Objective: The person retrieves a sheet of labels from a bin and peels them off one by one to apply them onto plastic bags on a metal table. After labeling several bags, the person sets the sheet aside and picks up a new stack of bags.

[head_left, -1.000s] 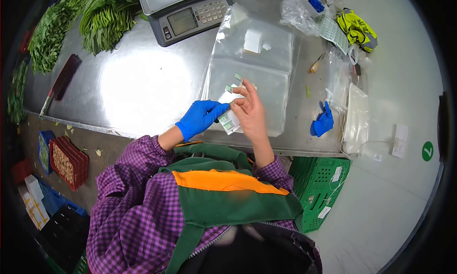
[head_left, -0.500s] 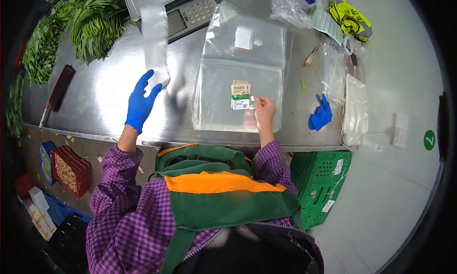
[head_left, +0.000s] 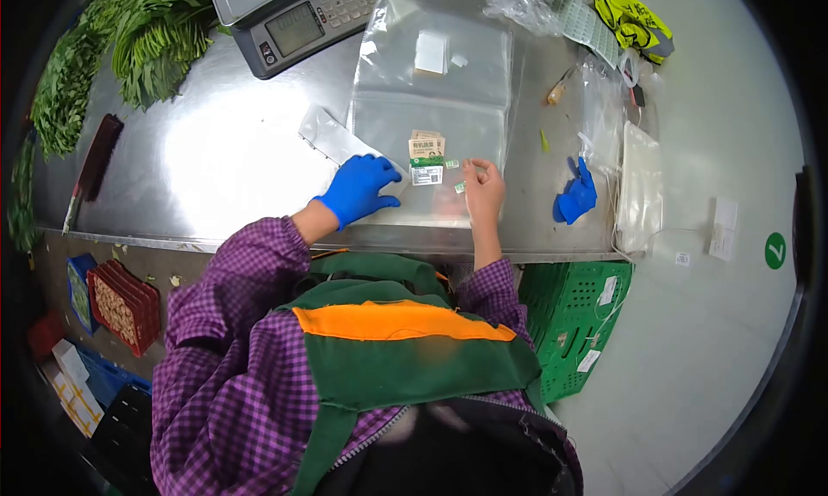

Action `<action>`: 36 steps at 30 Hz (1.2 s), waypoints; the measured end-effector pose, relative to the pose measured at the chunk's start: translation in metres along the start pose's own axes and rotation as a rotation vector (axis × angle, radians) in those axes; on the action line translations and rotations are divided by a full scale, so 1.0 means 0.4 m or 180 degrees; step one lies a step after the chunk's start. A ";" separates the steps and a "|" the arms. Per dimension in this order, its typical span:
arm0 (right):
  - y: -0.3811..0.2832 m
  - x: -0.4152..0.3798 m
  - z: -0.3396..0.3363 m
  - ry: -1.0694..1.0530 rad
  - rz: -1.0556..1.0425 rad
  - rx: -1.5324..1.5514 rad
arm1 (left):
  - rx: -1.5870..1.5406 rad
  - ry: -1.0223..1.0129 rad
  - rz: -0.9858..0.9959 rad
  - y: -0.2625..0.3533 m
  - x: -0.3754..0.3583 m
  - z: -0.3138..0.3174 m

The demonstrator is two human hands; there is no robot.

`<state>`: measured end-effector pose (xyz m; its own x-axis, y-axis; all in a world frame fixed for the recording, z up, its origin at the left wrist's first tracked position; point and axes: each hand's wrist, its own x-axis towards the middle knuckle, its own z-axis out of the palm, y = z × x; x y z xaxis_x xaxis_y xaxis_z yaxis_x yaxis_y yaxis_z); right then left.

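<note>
My left hand [head_left: 360, 191], in a blue glove, hovers over the left edge of the clear plastic bags [head_left: 384, 116], fingers spread. Beneath and beyond its fingers lies a pale translucent strip [head_left: 335, 135], partly hidden by the glove. My bare right hand [head_left: 486, 192] is at the right part of the bags, fingertips pinched together at a small green-and-white sticker [head_left: 460, 187]. Another such sticker [head_left: 452, 164] lies just left of the fingertips. Several printed labels [head_left: 426, 160] are stacked on the bags between my hands.
A scale [head_left: 297, 28] stands at the back, with leafy greens [head_left: 159, 43] to its left. A brush [head_left: 99, 160] lies on the left. White slips [head_left: 431, 53] rest on the upper bags. A blue glove [head_left: 576, 194] lies at right, above a green crate [head_left: 573, 323].
My left hand has moved right and toward me. The pale strip, formerly raised in front of the scale, now lies on the table and bags. Two small stickers now show beside my right fingertips.
</note>
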<state>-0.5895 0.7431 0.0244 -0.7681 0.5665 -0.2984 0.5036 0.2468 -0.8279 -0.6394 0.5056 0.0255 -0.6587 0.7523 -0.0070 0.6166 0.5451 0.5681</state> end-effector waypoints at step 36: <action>-0.087 -0.145 -0.037 -0.0838 0.0362 0.1739 | -0.2378 -0.0915 -0.1279 -0.141 0.120 -0.064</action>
<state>-0.5565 0.7132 0.0775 -0.8284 0.3354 -0.4486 0.3662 -0.2817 -0.8869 -0.7166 0.5015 0.0142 -0.5690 0.6750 -0.4698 -0.1451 0.4799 0.8653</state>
